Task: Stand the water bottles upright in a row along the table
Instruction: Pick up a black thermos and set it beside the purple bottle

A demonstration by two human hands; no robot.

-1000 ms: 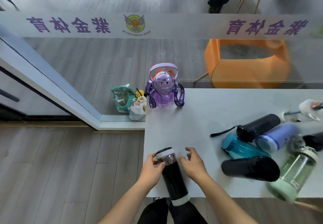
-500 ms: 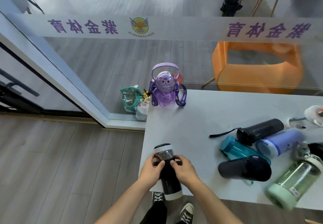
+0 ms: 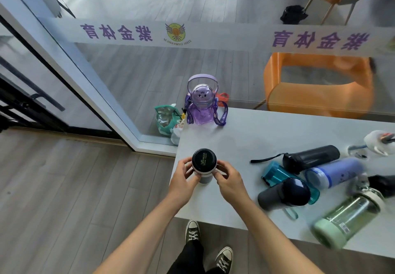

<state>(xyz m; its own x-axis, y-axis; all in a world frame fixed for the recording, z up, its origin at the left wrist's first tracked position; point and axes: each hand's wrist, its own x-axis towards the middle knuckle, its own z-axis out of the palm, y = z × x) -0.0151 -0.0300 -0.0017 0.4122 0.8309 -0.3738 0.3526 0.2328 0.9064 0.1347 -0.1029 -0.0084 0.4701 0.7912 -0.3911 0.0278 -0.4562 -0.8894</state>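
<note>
Black flask (image 3: 204,162) now upright, earlier tilted; left hand (image 3: 183,183) and right hand (image 3: 229,183) grip it.

grey wood floor (image 3: 64,199), glass wall (image 3: 139,70), orange chair (image 3: 316,81)

Green bottle (image 3: 346,218) blurred; black flask's (image 3: 204,162) body hidden.

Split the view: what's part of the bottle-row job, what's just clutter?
Job: black bottle gripped by left hand and right hand; purple bottle; the lying bottle pile; table.
Clutter: orange chair, floor bags, black umbrella.
</note>
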